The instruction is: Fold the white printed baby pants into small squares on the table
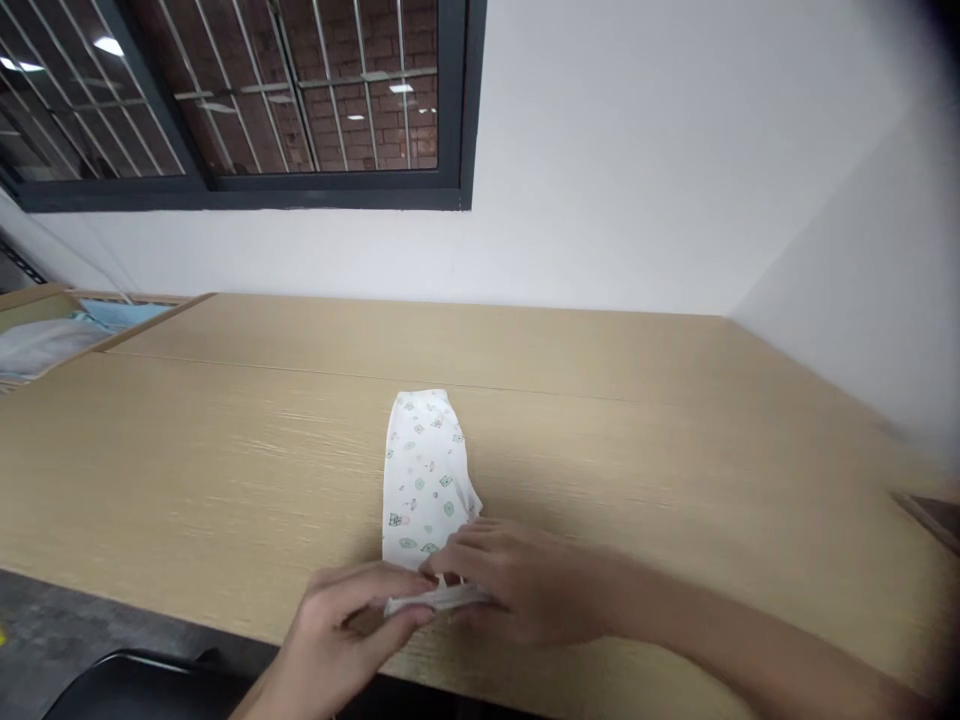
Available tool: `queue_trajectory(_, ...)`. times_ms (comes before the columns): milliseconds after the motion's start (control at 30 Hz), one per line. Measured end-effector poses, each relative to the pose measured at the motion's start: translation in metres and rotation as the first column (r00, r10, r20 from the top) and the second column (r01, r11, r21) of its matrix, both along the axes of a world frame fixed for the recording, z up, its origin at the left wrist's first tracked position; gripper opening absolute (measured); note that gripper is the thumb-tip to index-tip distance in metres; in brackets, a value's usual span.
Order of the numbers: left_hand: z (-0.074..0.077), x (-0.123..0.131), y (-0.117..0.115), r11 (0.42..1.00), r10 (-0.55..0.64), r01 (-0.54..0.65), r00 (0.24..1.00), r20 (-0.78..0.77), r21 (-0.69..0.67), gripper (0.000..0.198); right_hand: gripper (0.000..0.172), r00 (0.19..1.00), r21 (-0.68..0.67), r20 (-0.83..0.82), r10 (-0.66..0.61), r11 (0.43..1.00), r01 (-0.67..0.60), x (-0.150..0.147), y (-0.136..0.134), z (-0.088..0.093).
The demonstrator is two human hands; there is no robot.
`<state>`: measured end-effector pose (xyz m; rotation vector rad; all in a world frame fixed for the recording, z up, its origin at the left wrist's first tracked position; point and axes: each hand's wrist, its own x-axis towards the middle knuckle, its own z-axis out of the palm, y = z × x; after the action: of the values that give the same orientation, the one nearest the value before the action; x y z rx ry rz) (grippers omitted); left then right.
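A small white cloth with a pale green and pink print [424,475] lies folded into a narrow strip on the wooden table [225,470], running away from me. My left hand [345,625] pinches the near end of the cloth between thumb and fingers. My right hand [525,585] lies curled over the same near end, fingers pressing on the fabric and touching the left hand's fingertips. The cloth's near edge is lifted slightly between both hands.
A box holding pale blue and white fabric [52,335] sits at the far left. A dark chair back [142,685] shows below the table's front edge. White walls meet at the right; a barred window [247,100] is above.
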<state>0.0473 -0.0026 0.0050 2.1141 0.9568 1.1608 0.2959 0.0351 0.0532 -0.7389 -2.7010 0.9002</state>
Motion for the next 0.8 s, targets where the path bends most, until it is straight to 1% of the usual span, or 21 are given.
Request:
queue_trajectory(67, 0.015, -0.001, 0.012, 0.999, 0.043, -0.043, 0.999, 0.004, -0.013, 0.013, 0.025, 0.997, -0.045, -0.028, -0.069, 0.997, 0.068, 0.003, 0.011, 0.01)
queue_trajectory(133, 0.026, -0.002, 0.03, 0.994, 0.107, -0.107, 0.994, -0.004, -0.035, 0.01, 0.021, 0.988, -0.073, -0.064, -0.141, 0.988, 0.136, 0.007, 0.029, 0.019)
queue_trajectory(200, 0.03, -0.004, 0.054, 0.983, 0.157, -0.158, 0.987, -0.014, -0.091, 0.015, 0.019, 0.968, -0.066, -0.104, -0.227, 0.973, 0.221, 0.008, 0.05, 0.023)
queue_trajectory(267, 0.031, -0.006, 0.08, 0.968, 0.191, -0.192, 0.981, -0.019, -0.16, 0.024, 0.021, 0.941, -0.05, -0.156, -0.301, 0.954, 0.297, 0.007, 0.073, 0.02)
queue_trajectory(333, 0.028, -0.006, 0.107, 0.954, 0.233, -0.234, 0.972, -0.025, -0.19, 0.029, 0.022, 0.913, -0.042, -0.213, -0.347, 0.937, 0.346, 0.003, 0.098, 0.01)
queue_trajectory(400, 0.025, -0.003, 0.133, 0.942, 0.28, -0.281, 0.959, -0.036, -0.186, 0.028, 0.02, 0.894, -0.039, -0.26, -0.365, 0.929, 0.367, -0.003, 0.123, -0.004)
queue_trajectory(467, 0.02, 0.003, 0.158, 0.935, 0.298, -0.307, 0.951, -0.078, -0.18, 0.029, 0.022, 0.874, -0.028, -0.281, -0.395, 0.914, 0.404, -0.01, 0.148, -0.021)
queue_trajectory(567, 0.008, 0.013, 0.193, 0.925, 0.311, -0.34, 0.934, -0.173, -0.172, 0.032, 0.029, 0.831, 0.052, -0.271, -0.486, 0.855, 0.517, -0.019, 0.183, -0.044)
queue_trajectory(633, 0.0, 0.018, 0.212, 0.916, 0.328, -0.366, 0.918, -0.222, -0.162, 0.033, 0.028, 0.796, 0.096, -0.256, -0.548, 0.805, 0.585, -0.024, 0.203, -0.056)
queue_trajectory(700, -0.006, 0.021, 0.224, 0.908, 0.346, -0.391, 0.902, -0.258, -0.15, 0.035, 0.025, 0.778, 0.1, -0.232, -0.584, 0.781, 0.617, -0.026, 0.217, -0.067)
queue_trajectory(733, -0.008, 0.022, 0.226, 0.904, 0.358, -0.405, 0.892, -0.274, -0.135, 0.036, 0.024, 0.775, 0.098, -0.215, -0.594, 0.777, 0.622, -0.027, 0.222, -0.071)
queue_trajectory(800, -0.008, 0.024, 0.22, 0.903, 0.378, -0.419, 0.879, -0.29, -0.094, 0.037, 0.022, 0.769, 0.122, -0.192, -0.609, 0.763, 0.635, -0.027, 0.226, -0.076)
